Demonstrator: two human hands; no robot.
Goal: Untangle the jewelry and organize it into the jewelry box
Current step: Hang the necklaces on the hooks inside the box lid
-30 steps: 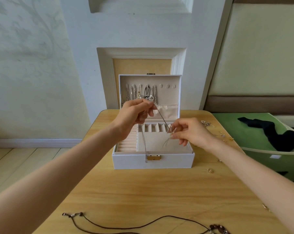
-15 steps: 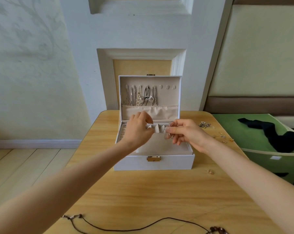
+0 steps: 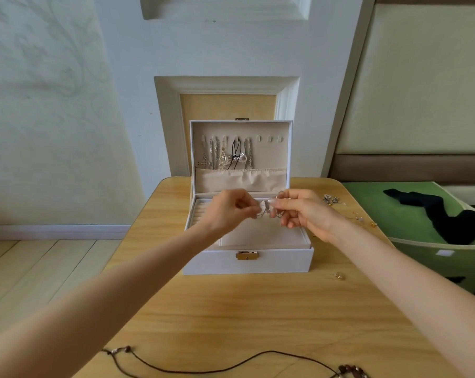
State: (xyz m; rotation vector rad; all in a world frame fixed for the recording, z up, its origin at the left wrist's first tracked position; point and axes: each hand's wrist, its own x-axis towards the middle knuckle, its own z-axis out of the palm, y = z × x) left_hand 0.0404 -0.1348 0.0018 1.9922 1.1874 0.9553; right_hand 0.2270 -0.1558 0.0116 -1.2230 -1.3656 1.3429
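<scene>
A white jewelry box (image 3: 247, 261) stands open on the wooden table (image 3: 258, 317). Several necklaces (image 3: 225, 156) hang from hooks inside its raised lid. Above the box's tray, my left hand (image 3: 231, 211) and my right hand (image 3: 303, 211) meet, both pinching a thin silver chain (image 3: 266, 210) bunched between the fingertips. Most of the chain is hidden by my fingers. A brown cord necklace (image 3: 231, 369) with beads lies along the table's near edge.
Small loose jewelry pieces (image 3: 331, 199) lie on the table to the right of the box, and a gold ring (image 3: 339, 275) sits near its front right corner. A green bin (image 3: 411, 216) with a black cloth (image 3: 446, 214) stands to the right of the table.
My left hand came down from the lid's hooks and met my right hand over the tray. The chain, stretched between them a second ago, is now gathered at the fingertips.
</scene>
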